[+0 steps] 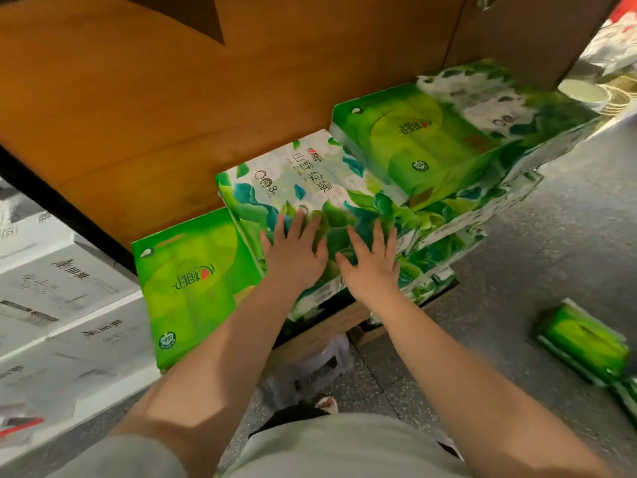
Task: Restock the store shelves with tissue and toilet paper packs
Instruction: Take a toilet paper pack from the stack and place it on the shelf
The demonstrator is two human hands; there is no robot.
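While both palms press flat on the leaf-printed tissue pack [310, 194], the left hand [294, 251] and right hand [370, 262] lie side by side near its front edge, fingers spread wide and straight, gripping nothing. That pack tops a stack, its far edge close to the orange board [155, 98]. A green pack [193, 288] sits just beside it on the left, another green pack [448, 136] higher on the right (slightly overlapping). Open grey floor [551, 253] lies rightward, where a small green pack [586, 343] rests well apart.

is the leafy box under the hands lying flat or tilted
Tilted: the leafy box leans across the green box, with both open hands pressing it.
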